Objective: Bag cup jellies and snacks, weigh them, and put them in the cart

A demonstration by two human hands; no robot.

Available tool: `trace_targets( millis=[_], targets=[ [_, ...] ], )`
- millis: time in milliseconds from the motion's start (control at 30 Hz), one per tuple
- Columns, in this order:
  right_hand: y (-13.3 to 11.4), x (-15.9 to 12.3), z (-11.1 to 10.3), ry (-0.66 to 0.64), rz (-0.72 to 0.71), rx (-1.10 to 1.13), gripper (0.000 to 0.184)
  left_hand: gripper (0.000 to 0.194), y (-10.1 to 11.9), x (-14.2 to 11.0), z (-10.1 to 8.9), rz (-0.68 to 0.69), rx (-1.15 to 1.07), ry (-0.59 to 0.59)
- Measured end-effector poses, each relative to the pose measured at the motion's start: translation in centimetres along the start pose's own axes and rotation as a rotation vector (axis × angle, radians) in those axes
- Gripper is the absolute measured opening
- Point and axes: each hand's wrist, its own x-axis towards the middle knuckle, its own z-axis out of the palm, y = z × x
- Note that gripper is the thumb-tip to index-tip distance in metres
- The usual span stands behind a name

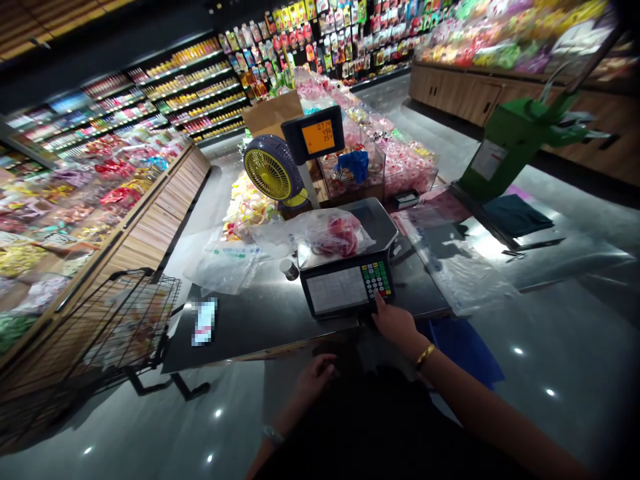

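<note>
A weighing scale (345, 283) with a grey screen and coloured keypad stands on a dark counter (250, 320). A clear plastic bag of red sweets (333, 235) lies on its pan. My right hand (393, 320), a gold bracelet on the wrist, presses the keypad's lower edge with the index finger; the other fingers are curled. My left hand (315, 377) hangs below the counter edge with its fingers loosely curled, holding nothing I can see. An orange display (318, 136) on a pole shows numbers.
A small yellow fan (273, 173) stands behind the scale. Empty plastic bags (225, 263) and a roll of bags (450, 260) lie on the counter. A wire shopping trolley (120, 327) stands at left. Sweet bins and shelves surround the aisle; a green stand (515, 133) is at right.
</note>
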Motion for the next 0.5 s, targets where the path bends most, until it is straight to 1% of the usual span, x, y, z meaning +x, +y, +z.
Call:
trace_targets(
  millis=[100,200,300,500],
  targets=[
    [-0.58,-0.16,-0.13,-0.004,-0.024,0.012,0.068,0.043,0.01,0.06,0.12,-0.007,0.020,0.002],
    [-0.84,-0.22,0.16,-0.031,-0.042,0.005,0.070,0.044,-0.16,0.14,0.19,-0.011,0.031,-0.005],
    [-0.99,-0.12,0.33,-0.026,-0.047,0.007,0.070,0.045,-0.37,0.16,0.20,-0.006,0.038,-0.011],
    [-1.00,-0.06,-0.34,-0.029,-0.055,0.028,0.066,0.047,-0.78,0.29,0.42,0.013,0.062,-0.022]
  ],
)
